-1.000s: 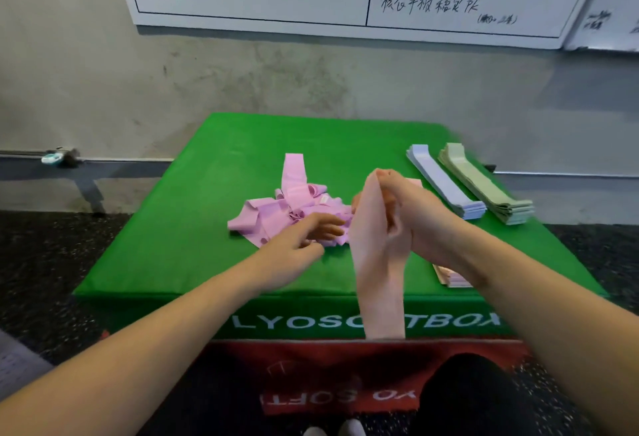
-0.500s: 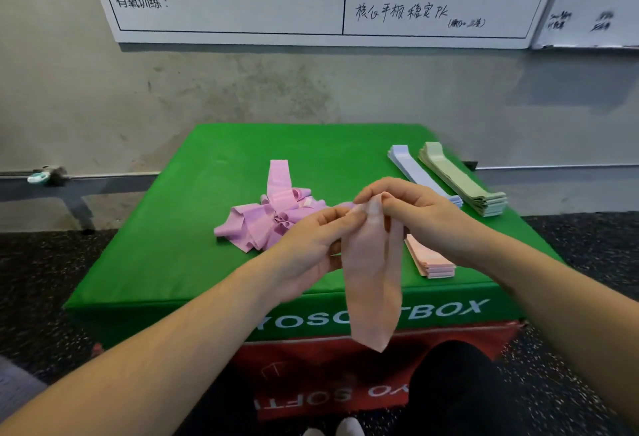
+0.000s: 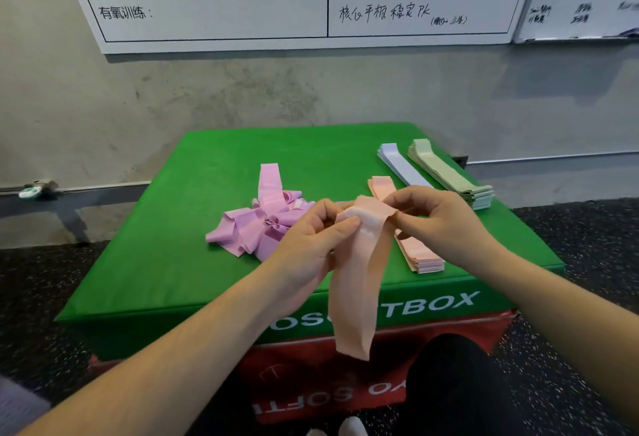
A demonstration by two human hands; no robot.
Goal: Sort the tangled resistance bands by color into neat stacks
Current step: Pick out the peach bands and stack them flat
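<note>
Fingers (image 3: 349,224) of our left hand (image 3: 311,238) and right hand (image 3: 439,224) pinched the peach elastic resistance band (image 3: 356,283) at frame centre, top edge spread to flatten it, apparently for stacking.

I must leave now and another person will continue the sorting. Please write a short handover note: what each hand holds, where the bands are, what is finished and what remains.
Left hand and right hand both pinch the top edge of one peach rubber resistance band, which hangs in front of the green padded box.
Done: three flat stacks on the right part of the box: peach stack nearest, lavender-blue stack and pale green stack behind it.
Left: lay the held band on the peach stack, then untangle the pink band pile at the box's middle and stack it.
</note>
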